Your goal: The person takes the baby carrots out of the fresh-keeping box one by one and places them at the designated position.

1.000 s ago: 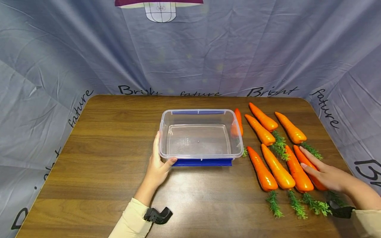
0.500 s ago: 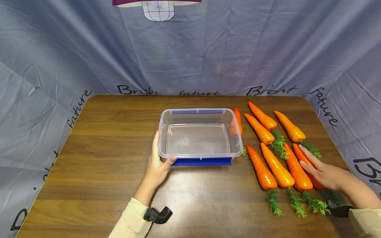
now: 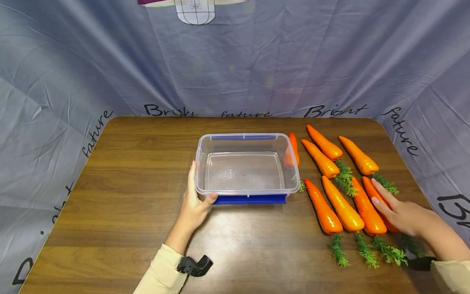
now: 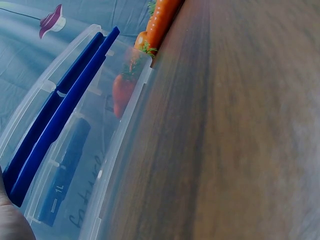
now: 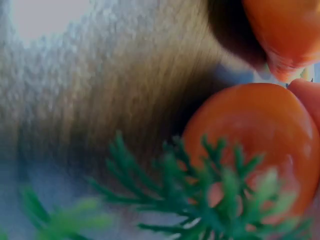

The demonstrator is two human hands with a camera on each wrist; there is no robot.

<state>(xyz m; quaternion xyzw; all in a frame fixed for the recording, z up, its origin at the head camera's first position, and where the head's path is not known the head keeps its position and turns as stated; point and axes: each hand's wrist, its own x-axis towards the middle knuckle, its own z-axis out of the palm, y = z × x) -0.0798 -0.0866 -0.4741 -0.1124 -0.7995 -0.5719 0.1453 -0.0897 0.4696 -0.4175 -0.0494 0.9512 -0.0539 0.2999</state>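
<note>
A clear plastic food container (image 3: pixel 244 173) with blue clip flaps stands lidless on the wooden table. My left hand (image 3: pixel 194 206) grips its near left corner, thumb over the front rim and fingers along the side. In the left wrist view, part of the thumb (image 4: pixel 12 222) shows beside the blue flap (image 4: pixel 60 120). My right hand (image 3: pixel 405 214) holds the rightmost carrot (image 3: pixel 374 191) of the front row, thumb and index finger lying along it, the other fingers hidden. Close up in the right wrist view are the carrot's thick end (image 5: pixel 250 135) and green leaves (image 5: pixel 225 190).
Left of the held carrot lie three more front-row carrots, including a yellower one (image 3: pixel 342 206). Several carrots lie behind, among them the far-right one (image 3: pixel 358 155). One carrot (image 3: pixel 293 149) stands partly behind the container's right wall. Grey printed cloth (image 3: pixel 235 73) encloses the table (image 3: pixel 139 183).
The head view shifts very slightly. Both hands, the container and the carrots keep their places.
</note>
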